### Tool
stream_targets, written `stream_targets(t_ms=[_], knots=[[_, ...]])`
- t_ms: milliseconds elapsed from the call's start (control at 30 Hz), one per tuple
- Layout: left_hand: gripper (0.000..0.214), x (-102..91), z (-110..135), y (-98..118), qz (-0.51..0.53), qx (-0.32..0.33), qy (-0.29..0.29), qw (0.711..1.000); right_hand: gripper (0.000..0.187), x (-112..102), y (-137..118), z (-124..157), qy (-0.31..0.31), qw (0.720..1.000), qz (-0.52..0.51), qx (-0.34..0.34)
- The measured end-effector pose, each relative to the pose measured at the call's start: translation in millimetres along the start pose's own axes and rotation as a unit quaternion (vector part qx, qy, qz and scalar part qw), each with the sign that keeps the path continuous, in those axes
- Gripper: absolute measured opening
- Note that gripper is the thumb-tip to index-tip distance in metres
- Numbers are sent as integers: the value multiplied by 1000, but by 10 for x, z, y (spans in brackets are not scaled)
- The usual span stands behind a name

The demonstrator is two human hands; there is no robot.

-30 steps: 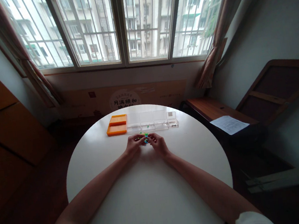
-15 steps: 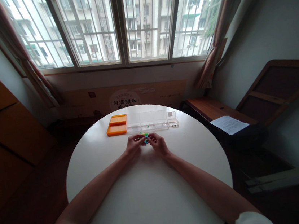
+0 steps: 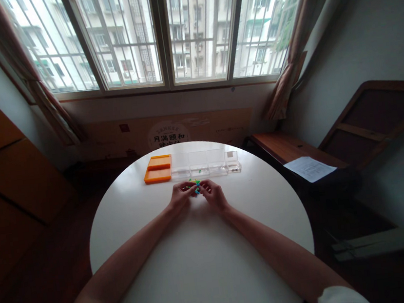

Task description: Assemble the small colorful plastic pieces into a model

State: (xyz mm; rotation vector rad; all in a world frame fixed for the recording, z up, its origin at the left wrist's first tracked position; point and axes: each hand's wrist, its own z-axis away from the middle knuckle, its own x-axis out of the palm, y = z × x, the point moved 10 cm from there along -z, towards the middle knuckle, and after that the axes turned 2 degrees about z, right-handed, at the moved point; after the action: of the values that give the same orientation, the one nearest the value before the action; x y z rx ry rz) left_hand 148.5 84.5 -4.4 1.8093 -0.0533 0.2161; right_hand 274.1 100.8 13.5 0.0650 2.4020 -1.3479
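Observation:
Over the white round table [image 3: 208, 259], my left hand [image 3: 181, 194] and my right hand [image 3: 213, 194] meet at the fingertips, both closed. Between them is a small cluster of green, blue and yellow pieces [image 3: 197, 190], too small to make out in kind. A bright blue bit shows at the pinch. My fingers hide part of the cluster. Just beyond my hands stands a row of clear plastic boxes [image 3: 199, 171] with a tiny green piece in it. An orange two-part tray [image 3: 158, 175] forms the left end.
At the right end of the row sits a small clear box [image 3: 234, 168] with a few tiny items inside. A wooden bench [image 3: 289, 145] with a sheet of paper [image 3: 310, 168] stands right of the table. Behind are a printed carton [image 3: 216, 120] and a barred window.
Hardly anything differs. Both hands stay at the same spot, with the fingertips together on the coloured pieces; the boxes and tray have not moved.

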Motion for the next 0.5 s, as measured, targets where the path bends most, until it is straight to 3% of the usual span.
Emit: stream_targets(t_ms=[500], knots=[[31, 3, 14, 31, -2, -1, 3, 1000, 21, 7, -2, 3, -3, 1000, 7, -2]])
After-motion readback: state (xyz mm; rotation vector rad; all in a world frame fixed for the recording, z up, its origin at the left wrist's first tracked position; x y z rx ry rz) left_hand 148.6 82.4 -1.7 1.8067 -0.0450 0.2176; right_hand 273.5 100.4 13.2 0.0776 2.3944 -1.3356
